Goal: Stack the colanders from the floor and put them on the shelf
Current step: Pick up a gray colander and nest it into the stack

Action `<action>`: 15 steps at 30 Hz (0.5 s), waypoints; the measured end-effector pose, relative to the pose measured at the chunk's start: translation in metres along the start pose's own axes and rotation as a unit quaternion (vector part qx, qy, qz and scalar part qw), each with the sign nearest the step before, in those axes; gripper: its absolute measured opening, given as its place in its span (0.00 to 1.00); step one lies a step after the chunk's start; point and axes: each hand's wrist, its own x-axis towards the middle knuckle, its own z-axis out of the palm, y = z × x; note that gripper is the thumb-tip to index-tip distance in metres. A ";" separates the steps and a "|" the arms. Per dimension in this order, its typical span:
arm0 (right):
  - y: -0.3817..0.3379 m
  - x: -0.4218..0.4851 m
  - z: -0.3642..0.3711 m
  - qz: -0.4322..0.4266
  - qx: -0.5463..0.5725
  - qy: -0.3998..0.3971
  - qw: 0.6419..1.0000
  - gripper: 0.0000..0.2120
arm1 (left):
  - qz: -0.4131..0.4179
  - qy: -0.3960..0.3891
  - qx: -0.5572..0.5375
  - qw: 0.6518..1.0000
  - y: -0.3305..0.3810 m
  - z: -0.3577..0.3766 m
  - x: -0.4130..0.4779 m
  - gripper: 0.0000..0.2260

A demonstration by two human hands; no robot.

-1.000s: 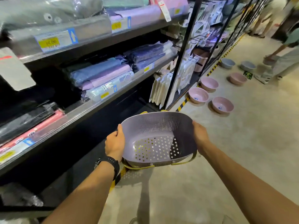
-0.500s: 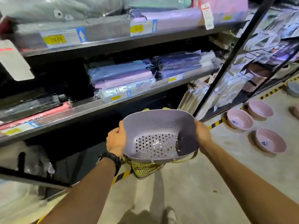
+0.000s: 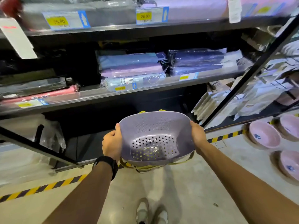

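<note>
I hold a stack of colanders (image 3: 155,135) at waist height in front of a dark store shelf (image 3: 113,94). The top one is lilac with a perforated bottom, and yellow colanders nest under it with only their rims and handles showing. My left hand (image 3: 112,143) grips the stack's left rim and my right hand (image 3: 198,135) grips the right rim. Three pink colanders (image 3: 264,135) lie on the floor at the right. The lowest shelf bay (image 3: 100,126), straight behind the stack, looks dark.
Wrapped folded goods in blue, purple and pink fill the middle shelf (image 3: 131,70). A black upright post (image 3: 252,68) slants at the right, with white packets (image 3: 226,101) beside it. Yellow-black tape (image 3: 48,186) marks the floor along the shelf base. My shoes (image 3: 152,212) show below.
My view has turned left to face the shelf squarely. The floor colanders slid to the right edge, and the held stack stays between both hands.
</note>
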 end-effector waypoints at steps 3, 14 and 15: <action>-0.001 -0.003 0.003 -0.004 -0.005 0.007 1.000 0.17 | 0.002 -0.002 -0.011 1.000 -0.003 0.002 0.000 0.31; -0.026 0.024 0.008 -0.034 -0.052 -0.023 0.998 0.21 | -0.014 0.035 -0.044 0.998 0.010 0.007 -0.004 0.34; -0.026 0.026 0.008 -0.027 -0.056 -0.031 0.998 0.20 | -0.018 0.040 -0.044 0.998 0.009 0.010 -0.006 0.34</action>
